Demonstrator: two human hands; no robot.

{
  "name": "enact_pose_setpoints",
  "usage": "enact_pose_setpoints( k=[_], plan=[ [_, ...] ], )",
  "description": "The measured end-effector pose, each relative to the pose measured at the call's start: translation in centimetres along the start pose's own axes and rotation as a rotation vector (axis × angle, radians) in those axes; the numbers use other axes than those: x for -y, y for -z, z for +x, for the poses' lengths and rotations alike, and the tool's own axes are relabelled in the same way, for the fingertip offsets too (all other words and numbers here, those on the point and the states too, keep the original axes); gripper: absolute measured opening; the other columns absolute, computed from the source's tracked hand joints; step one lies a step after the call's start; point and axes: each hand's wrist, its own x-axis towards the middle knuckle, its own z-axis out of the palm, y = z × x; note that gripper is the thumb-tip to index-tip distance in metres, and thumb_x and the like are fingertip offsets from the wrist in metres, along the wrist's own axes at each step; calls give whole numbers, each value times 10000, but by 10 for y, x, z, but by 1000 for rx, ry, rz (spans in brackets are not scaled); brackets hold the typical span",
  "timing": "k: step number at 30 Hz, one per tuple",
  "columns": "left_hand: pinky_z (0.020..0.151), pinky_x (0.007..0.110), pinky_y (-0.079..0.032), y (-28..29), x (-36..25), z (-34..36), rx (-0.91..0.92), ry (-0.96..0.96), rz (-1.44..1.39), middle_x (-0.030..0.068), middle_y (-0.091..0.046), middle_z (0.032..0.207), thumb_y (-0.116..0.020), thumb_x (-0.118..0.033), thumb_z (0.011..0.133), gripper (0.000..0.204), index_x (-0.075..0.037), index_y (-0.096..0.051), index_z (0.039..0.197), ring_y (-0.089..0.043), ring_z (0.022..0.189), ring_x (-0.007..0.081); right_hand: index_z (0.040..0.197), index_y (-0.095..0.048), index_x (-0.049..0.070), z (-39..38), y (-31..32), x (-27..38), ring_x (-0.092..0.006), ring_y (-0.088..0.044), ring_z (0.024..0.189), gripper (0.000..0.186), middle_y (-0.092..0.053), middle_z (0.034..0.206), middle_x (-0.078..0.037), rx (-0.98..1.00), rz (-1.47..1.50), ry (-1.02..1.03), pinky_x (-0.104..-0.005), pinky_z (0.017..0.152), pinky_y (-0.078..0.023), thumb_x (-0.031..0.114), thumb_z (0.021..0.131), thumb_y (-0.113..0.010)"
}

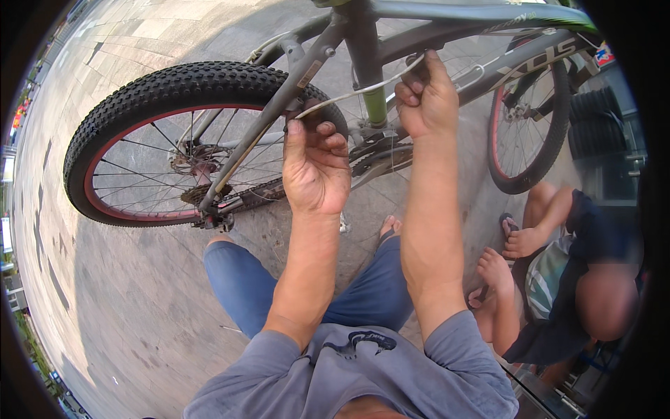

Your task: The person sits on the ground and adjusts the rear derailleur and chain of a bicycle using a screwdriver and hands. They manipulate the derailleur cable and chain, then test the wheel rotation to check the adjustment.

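Note:
A thin white cable housing stretches between my two hands, in front of the grey and green bicycle frame. My left hand pinches its lower left end between thumb and fingers, close to the rear tyre. Higher up and to the right, my right hand grips the other end near the frame tube, with its fingers curled in. Below the hands lie the crank and chain, partly hidden by my left hand and wrist.
The knobby rear wheel with its red rim fills the left. At the right stands the front wheel, with black tyres beyond it. Another person sits low at my right, hands near their feet. Paving lies beneath.

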Motion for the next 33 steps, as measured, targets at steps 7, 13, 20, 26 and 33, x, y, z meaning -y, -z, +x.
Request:
enact_pose_setpoints(
  k=[7, 13, 20, 26, 33],
  plan=[
    [653, 271, -490, -10, 19, 2, 21, -84, 70, 54, -655, 1034, -602, -219, 939, 150, -126, -610, 1056, -609, 775, 146, 907, -570, 74, 0, 3, 3, -61, -386, 519, 164, -588, 768, -29, 31, 46, -55, -209, 418, -274, 232, 946, -554],
    [724, 301, -567, -18, 22, 6, 10, -91, 60, 91, -653, 1027, -588, -174, 941, 135, -108, -589, 1059, -656, 894, 181, 937, -541, 86, 0, 0, 4, -48, -336, 487, 148, -558, 774, 5, 37, 55, -82, -204, 410, -247, 230, 954, -510],
    [742, 301, -582, -22, 30, 14, 87, -75, -1, 94, -646, 1045, -578, -155, 945, 136, -85, -582, 1062, -659, 879, 187, 950, -539, 77, 0, 1, 4, -46, -320, 486, 159, -535, 757, 14, 50, 95, -96, -204, 405, -241, 227, 962, -487],
    [728, 285, -587, -29, 31, 22, 44, -92, -24, 99, -648, 1038, -555, -153, 958, 129, -88, -571, 1068, -659, 884, 190, 953, -552, 102, 3, 3, 4, -43, -375, 519, 156, -557, 775, 4, 134, 120, -102, -193, 414, -264, 253, 966, -514],
    [749, 327, -589, -39, 40, 7, 74, -130, 47, 114, -645, 1063, -553, -166, 961, 156, -101, -528, 1100, -659, 906, 224, 944, -551, 109, 3, 3, 6, -44, -379, 515, 143, -562, 758, -2, 168, 187, -132, -197, 413, -269, 245, 965, -513]
  ],
)
